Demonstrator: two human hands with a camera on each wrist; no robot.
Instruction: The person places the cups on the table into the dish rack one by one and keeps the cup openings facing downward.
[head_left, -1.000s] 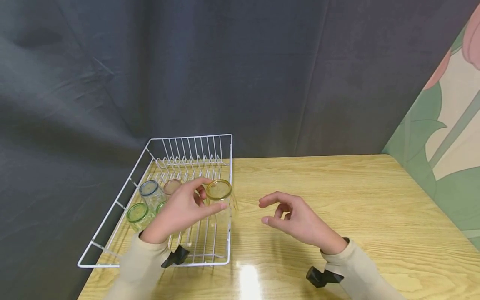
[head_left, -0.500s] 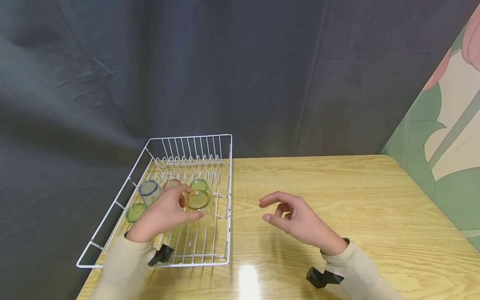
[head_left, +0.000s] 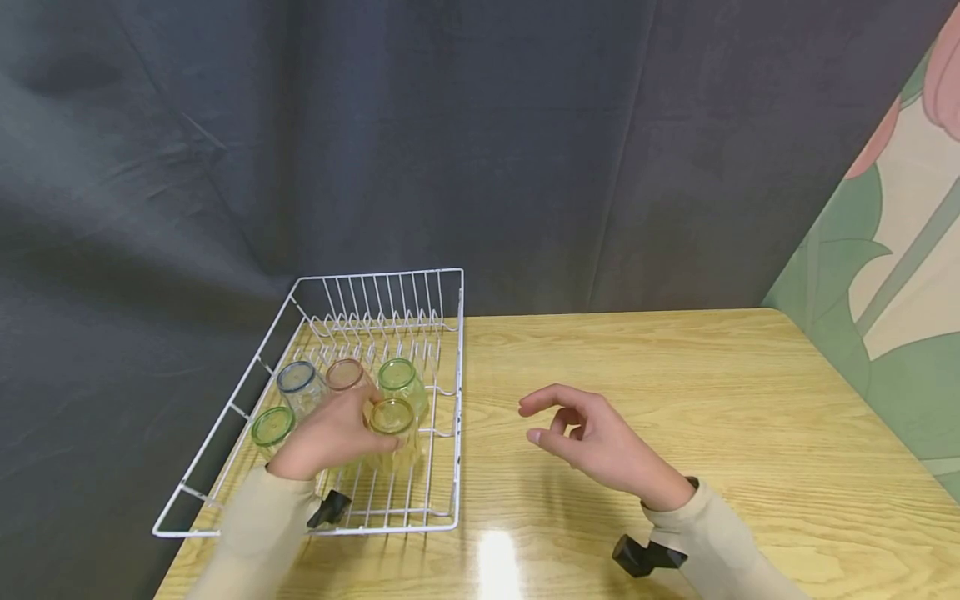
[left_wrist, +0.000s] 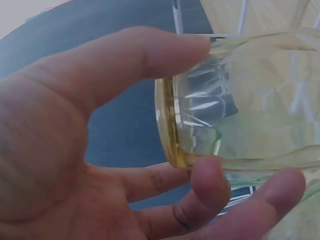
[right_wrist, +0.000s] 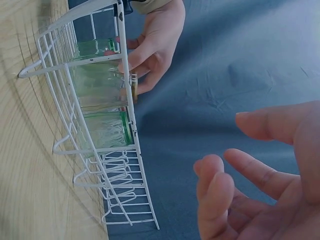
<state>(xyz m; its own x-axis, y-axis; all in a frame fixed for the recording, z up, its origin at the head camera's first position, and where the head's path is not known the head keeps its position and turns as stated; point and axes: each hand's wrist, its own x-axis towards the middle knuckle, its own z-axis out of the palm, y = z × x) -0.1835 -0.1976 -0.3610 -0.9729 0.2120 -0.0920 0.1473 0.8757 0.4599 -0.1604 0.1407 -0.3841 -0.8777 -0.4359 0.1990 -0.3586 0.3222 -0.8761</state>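
My left hand [head_left: 330,435] holds an upside-down yellow-tinted glass [head_left: 393,418] between thumb and fingers, inside the white wire dish rack [head_left: 458,467]. Close up in the left wrist view, the thumb lies on one side of the glass [left_wrist: 260,110] and the fingertips on the other, near its thick amber base. Just behind it stands an upturned green glass [head_left: 401,382]. A pink glass [head_left: 346,375], a blue one [head_left: 298,382] and another green one [head_left: 272,427] are partly covered by the hand. My right hand [head_left: 592,437] hovers right of the rack, loosely curled around nothing.
The rack stands on the left of a wooden table [head_left: 675,375], its plate slots [head_left: 375,321] at the back. A dark curtain [head_left: 487,150] hangs behind, and a floral panel [head_left: 900,275] borders the right side.
My left hand has carried the yellow glass left from the rack's right rim, then lowered it in front of the green glass, which now shows. The right hand has stayed put.
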